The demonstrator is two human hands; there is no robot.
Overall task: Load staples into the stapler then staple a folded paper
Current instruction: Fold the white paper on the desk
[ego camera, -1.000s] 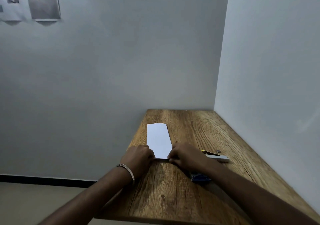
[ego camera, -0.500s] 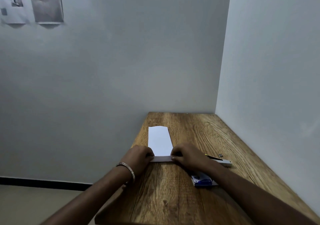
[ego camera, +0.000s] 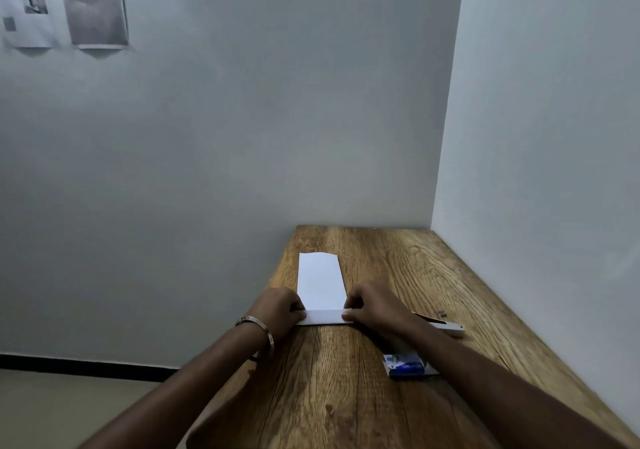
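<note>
Two sets of fingertips pin the near end of a long white paper (ego camera: 321, 280) to a wooden table (ego camera: 398, 275). The left hand (ego camera: 278, 310) is curled into a loose fist, its fingers bent under and pressing on the left end of a narrow flap that is turned up across the strip's near edge. The right hand (ego camera: 375, 305) arches over the flap's right end, fingers (ego camera: 349, 316) pinched down on the crease. Neither hand is closed around anything; both press flat against the sheet.

Between the hands the flap shows as a thin, pale band with a crisp straight edge. Beyond it the paper runs away from the person as a smooth, matte rectangle, its far end slightly uneven with a clipped corner.

On the left wrist sits a thin metal bangle (ego camera: 258, 327), round and shiny. Just right of the right forearm lies the stapler (ego camera: 446, 325), a slim light-coloured bar with a dark strip along its top, partly hidden by the arm, so whether it is hinged apart cannot be told. Nearer, beside the same forearm, lies a small blue and white staple box (ego camera: 407, 365), blocky and glossy. The table has a warm brown surface with bold wavy grain, set into a corner of plain pale walls.
</note>
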